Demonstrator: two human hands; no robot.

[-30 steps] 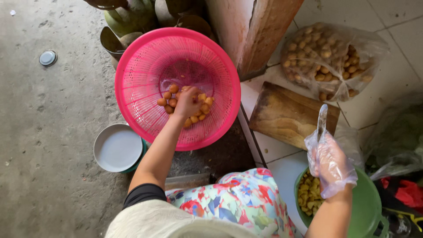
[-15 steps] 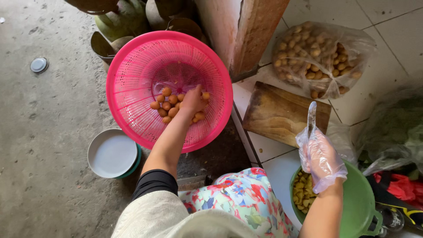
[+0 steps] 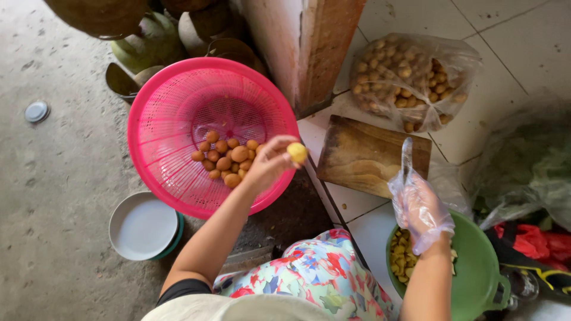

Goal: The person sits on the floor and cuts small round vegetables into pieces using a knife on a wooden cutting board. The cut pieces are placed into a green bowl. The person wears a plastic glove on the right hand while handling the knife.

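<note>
Yellow fruit in left hand

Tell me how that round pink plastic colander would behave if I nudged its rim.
The round pink plastic colander looks thin and perforated, so probably light and slightly flexible. Its bowl shape might rock or tip. The small round orange-brown fruits inside would likely roll toward the low side.

Between the left hand and the right hand, the wooden cutting board lies flat with open room above it. Ahead of the left hand, a wooden post blocks passage. The pink basket rim sits just below the left hand. A green bowl lies under the right hand.
</note>
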